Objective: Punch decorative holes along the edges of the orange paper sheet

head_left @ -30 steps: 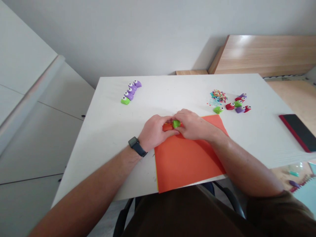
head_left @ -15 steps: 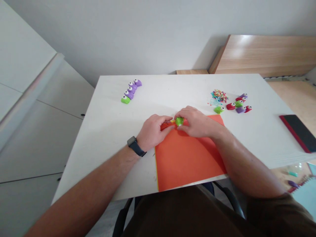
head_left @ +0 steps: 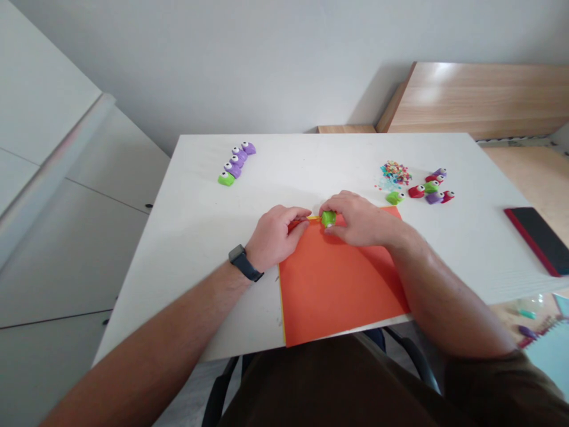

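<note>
An orange sheet [head_left: 342, 290] with a yellow edge lies at the front of the white table. At its top left corner my left hand [head_left: 278, 234] pinches the paper's edge between thumb and fingers. My right hand [head_left: 355, 219] grips a green piece [head_left: 328, 219] between thumb and fingertips, over the sheet's top edge. A bit of yellow shows between the two hands. The underside of the sheet is hidden.
On the white table [head_left: 178, 237], purple pieces [head_left: 239, 159] and a green one [head_left: 226, 178] with eyes form a row. Confetti [head_left: 395, 173] and several eyed pieces [head_left: 431, 187] sit at right, near a black and red case [head_left: 537, 237].
My right hand has moved slightly to the right with the green piece, away from my left hand. The gap between my hands is wider.
</note>
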The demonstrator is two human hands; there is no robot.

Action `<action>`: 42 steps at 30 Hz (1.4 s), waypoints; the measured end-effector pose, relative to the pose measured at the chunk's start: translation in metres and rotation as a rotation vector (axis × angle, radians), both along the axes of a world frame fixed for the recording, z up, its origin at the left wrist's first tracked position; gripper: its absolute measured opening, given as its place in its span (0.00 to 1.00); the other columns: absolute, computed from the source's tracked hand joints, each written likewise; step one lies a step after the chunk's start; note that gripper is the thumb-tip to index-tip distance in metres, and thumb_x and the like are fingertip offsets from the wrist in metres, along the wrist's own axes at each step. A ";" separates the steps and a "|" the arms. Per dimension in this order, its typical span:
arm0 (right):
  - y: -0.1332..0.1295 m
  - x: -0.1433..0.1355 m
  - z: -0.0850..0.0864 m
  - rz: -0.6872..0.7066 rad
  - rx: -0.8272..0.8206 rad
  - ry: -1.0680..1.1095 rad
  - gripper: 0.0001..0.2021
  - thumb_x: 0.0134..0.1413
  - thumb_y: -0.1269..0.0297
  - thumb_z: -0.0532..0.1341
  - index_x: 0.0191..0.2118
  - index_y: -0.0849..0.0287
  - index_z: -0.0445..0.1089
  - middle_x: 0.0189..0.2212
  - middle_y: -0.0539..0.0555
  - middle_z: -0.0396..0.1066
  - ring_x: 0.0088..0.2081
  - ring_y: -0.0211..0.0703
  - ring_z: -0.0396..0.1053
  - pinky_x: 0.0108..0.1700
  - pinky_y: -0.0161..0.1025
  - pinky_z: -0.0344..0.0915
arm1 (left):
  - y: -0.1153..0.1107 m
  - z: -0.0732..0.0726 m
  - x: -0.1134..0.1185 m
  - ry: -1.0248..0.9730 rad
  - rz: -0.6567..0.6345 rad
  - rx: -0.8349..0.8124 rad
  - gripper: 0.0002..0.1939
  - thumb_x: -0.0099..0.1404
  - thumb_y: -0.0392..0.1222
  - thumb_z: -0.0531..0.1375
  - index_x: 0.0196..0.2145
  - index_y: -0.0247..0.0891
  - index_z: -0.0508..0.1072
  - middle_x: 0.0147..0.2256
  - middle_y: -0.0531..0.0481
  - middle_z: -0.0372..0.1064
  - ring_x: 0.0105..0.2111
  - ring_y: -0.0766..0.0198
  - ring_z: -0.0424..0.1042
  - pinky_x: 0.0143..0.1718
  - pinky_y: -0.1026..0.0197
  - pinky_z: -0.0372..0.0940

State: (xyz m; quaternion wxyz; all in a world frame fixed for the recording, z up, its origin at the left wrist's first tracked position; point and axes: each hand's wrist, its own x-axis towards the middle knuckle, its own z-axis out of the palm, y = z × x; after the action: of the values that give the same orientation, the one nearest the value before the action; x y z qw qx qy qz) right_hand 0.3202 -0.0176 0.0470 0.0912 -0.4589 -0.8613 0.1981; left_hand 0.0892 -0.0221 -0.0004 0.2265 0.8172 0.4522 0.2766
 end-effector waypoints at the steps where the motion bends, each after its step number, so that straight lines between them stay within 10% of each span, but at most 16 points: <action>1: 0.000 0.000 0.000 0.000 -0.001 0.001 0.12 0.51 0.69 0.63 0.43 0.59 0.75 0.39 0.57 0.77 0.45 0.51 0.70 0.51 0.44 0.63 | 0.000 0.000 0.000 -0.004 0.001 -0.001 0.13 0.71 0.42 0.59 0.49 0.40 0.79 0.41 0.46 0.80 0.43 0.56 0.77 0.46 0.53 0.71; 42: -0.001 -0.003 0.000 0.004 0.045 -0.019 0.11 0.51 0.68 0.64 0.42 0.60 0.75 0.39 0.58 0.76 0.44 0.51 0.70 0.51 0.44 0.64 | -0.001 -0.001 0.001 -0.061 -0.012 0.060 0.11 0.71 0.42 0.60 0.47 0.40 0.78 0.41 0.47 0.80 0.42 0.57 0.76 0.46 0.53 0.70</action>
State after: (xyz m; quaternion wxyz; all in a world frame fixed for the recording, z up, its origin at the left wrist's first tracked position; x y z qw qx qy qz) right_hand 0.3170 -0.0182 0.0466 0.0927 -0.4568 -0.8673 0.1746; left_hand 0.0906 -0.0233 -0.0013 0.2173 0.8174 0.4318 0.3133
